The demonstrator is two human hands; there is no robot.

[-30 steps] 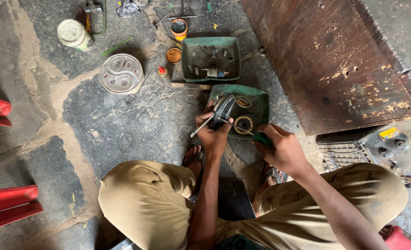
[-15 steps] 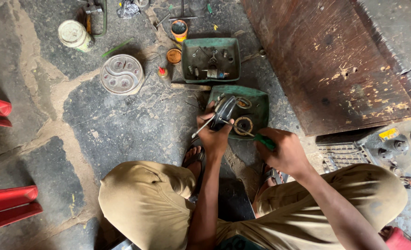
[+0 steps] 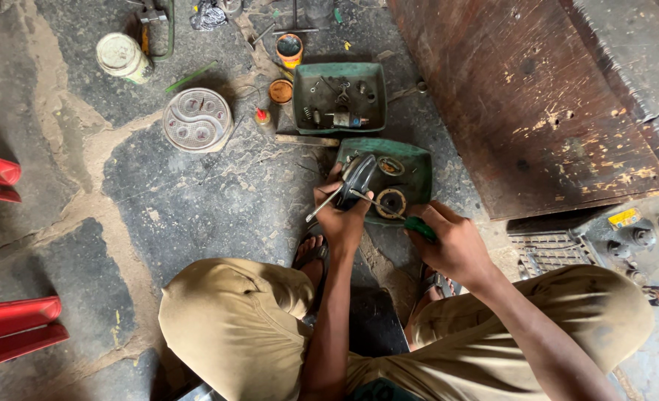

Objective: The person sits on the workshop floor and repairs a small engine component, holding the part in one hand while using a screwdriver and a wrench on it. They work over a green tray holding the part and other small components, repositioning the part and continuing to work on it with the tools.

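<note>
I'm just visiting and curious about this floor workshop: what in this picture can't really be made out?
Head view, the only one:
- Small dark metal part: the left hand wraps it, so its shape is unclear.
- Green-handled screwdriver: the right hand hides most of the handle.
- Loose pieces in the upper green metal tray: too small to identify.
- Red plastic furniture: cut off by the left edge.

Bare floor [image 3: 196, 200] left of hands; trays [image 3: 338, 96], rusty panel [image 3: 523, 104] block ahead/right.

green screwdriver handle [image 3: 421, 228] | green tray [image 3: 413, 172] | khaki trousers [image 3: 233, 319]
</note>
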